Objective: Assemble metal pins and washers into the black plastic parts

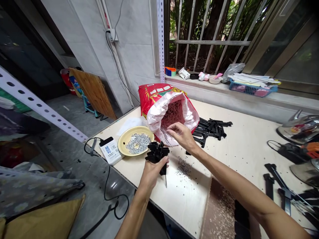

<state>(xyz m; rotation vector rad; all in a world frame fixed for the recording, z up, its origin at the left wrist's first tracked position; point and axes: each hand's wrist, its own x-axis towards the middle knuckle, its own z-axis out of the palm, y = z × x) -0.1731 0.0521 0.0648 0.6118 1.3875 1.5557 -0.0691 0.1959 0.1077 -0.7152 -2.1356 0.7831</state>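
My left hand point(155, 171) is closed round a bundle of black plastic parts point(157, 152), held over the table's front edge. Thin metal rods stick up from the bundle, and one points down below it. Just above and to the right, my right hand point(183, 135) is in front of the open mouth of a red and white sack point(156, 116). Its fingertips are pinched together, with thin metal rods point(164, 132) at them. Many long, thin reddish rods point(173, 114) fill the sack. Left of the bundle, a yellow plate point(122, 146) holds small silvery nuts point(138, 143).
Loose small metal pieces point(183, 167) lie scattered on the table point(239, 142). More black plastic parts point(211, 128) are piled behind my right hand. A white box-like device point(111, 152) with a cable stands at the left edge. A kettle point(301, 127) stands far right.
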